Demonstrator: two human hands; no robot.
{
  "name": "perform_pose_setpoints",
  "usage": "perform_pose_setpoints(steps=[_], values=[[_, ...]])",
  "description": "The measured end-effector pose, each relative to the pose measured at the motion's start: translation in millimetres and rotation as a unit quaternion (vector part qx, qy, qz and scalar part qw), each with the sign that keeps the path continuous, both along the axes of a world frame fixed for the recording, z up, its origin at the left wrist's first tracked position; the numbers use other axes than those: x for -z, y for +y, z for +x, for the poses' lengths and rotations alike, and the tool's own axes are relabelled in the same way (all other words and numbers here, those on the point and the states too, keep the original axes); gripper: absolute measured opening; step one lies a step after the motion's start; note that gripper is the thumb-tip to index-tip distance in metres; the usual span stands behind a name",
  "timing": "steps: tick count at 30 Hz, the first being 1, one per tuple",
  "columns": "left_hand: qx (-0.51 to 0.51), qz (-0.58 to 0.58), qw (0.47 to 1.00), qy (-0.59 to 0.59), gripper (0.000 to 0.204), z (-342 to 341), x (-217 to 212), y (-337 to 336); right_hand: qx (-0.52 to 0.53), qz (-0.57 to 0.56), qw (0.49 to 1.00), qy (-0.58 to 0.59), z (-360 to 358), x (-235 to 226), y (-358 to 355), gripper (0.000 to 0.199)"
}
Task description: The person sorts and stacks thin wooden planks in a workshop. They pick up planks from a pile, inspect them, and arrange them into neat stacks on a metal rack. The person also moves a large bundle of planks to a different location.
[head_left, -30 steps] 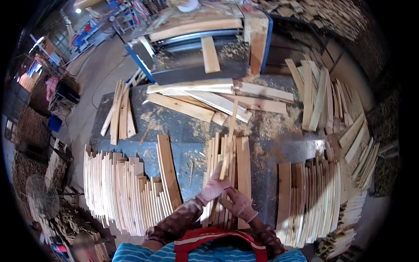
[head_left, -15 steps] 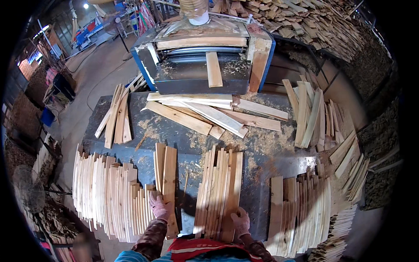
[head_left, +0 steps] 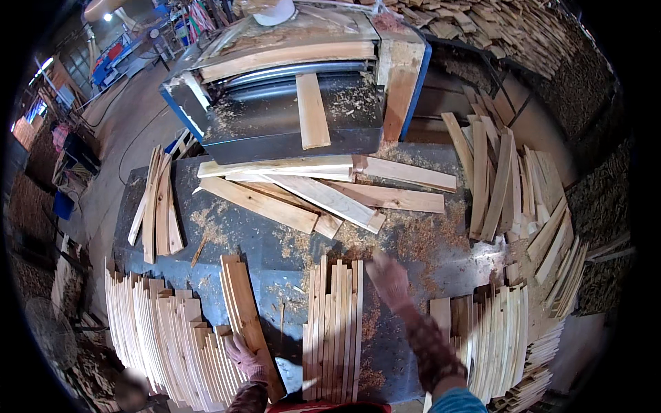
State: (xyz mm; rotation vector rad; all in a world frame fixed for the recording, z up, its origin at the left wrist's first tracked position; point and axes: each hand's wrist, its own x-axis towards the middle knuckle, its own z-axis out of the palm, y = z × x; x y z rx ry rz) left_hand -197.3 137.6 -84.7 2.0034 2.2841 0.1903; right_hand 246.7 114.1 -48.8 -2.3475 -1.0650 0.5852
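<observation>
Both hands wear pinkish gloves. My left hand (head_left: 246, 358) lies with fingers stretched out at the right end of a row of on-edge wooden slats (head_left: 155, 330), beside a few leaning boards (head_left: 248, 320). Over the dark table (head_left: 268, 275), my right hand (head_left: 389, 281) reaches forward, slightly blurred, with nothing visible in its fingers. Left of it stands a bundle of slats (head_left: 334, 330) on edge. Ahead of it, loose boards (head_left: 323, 199) lie crossed. A single board (head_left: 313, 113) sticks out of the planer's (head_left: 292, 148) roller opening.
Another row of slats (head_left: 499, 337) stands at the right. Loose boards (head_left: 158, 206) lie at the far left and more boards (head_left: 492, 179) at the far right. Sawdust (head_left: 434, 234) covers parts of the table. A person (head_left: 76, 148) is in the left background; a wood heap (head_left: 482, 27) rises behind.
My right hand has moved forward from the near end of the middle bundle. The wide board face on that bundle's right side no longer shows. The view has shifted; my left hand stays by the left slats.
</observation>
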Motion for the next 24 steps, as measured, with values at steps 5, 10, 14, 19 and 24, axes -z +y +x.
perform_pose_setpoints(steps=[5,10,14,19,24], values=[[0.1,0.045,0.987,-0.12,0.075,60,-7,55,-0.008,0.072,0.885,-0.46,95,36,121,0.084],[0.245,0.003,0.898,-0.365,0.08,126,-10,83,-0.165,-0.237,0.956,-0.042,24,-80,133,0.074],[0.083,-0.189,0.629,-0.749,0.072,238,-73,81,-0.159,-0.138,0.975,0.075,-32,-107,54,0.068],[-0.039,-0.377,0.441,-0.814,0.049,261,-82,116,-0.216,-0.122,0.969,0.008,-49,-111,16,0.065],[-0.059,-0.344,0.485,-0.802,0.045,210,-117,128,-0.176,-0.175,0.961,-0.121,66,-67,86,0.073]])
